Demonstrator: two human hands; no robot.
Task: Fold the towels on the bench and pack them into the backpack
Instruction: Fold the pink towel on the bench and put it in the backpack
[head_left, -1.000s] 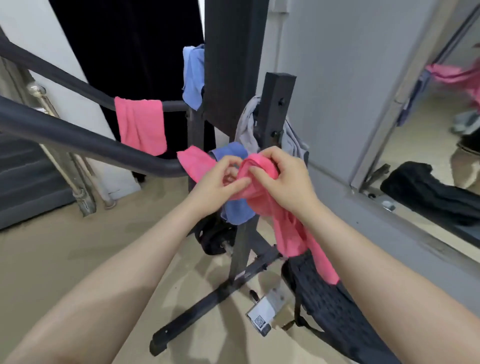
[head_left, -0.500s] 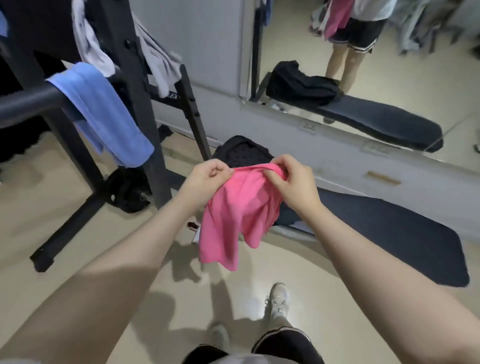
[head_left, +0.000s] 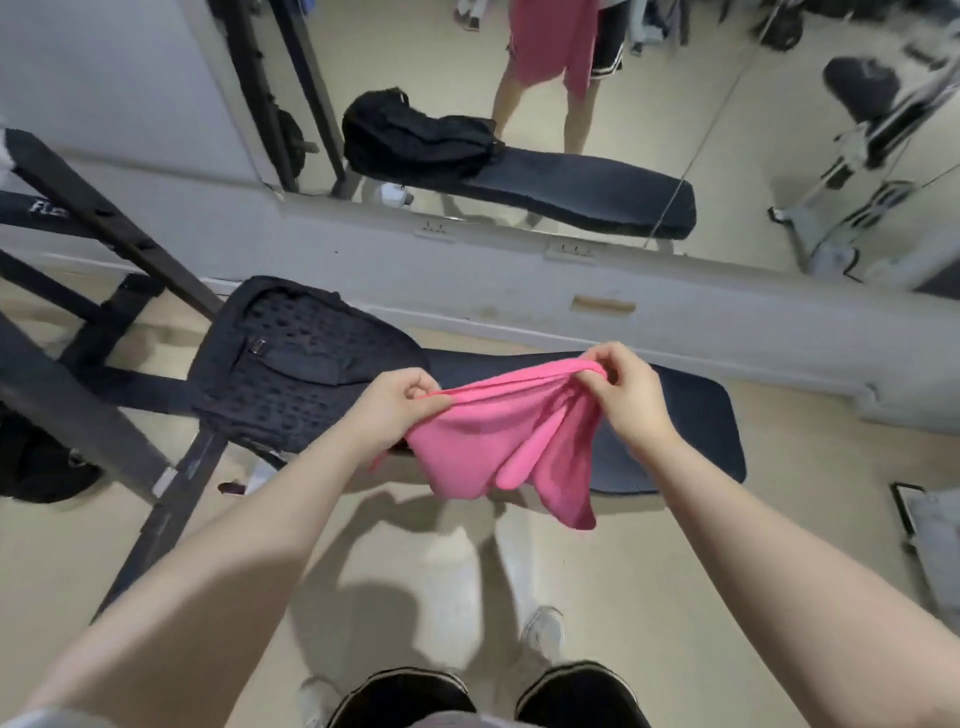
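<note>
A pink towel (head_left: 498, 447) hangs bunched between my two hands, above the front edge of the black bench (head_left: 691, 426). My left hand (head_left: 400, 405) pinches its upper left edge. My right hand (head_left: 623, 389) pinches the upper right edge, a little higher. The towel's lower folds dangle loose over the floor. A black backpack (head_left: 301, 369) lies flat on the left end of the bench, its mesh back panel facing up, just left of my left hand.
A black steel rack frame (head_left: 104, 244) slants across the left, with a weight plate (head_left: 36, 467) on the floor. A wall mirror (head_left: 571, 104) behind the bench reflects the bench, backpack and a person's legs. My shoes (head_left: 540, 629) stand on beige floor.
The view swung right from the rack to the bench. My hands carried the pink towel over the bench and drew apart, spreading its top edge wider.
</note>
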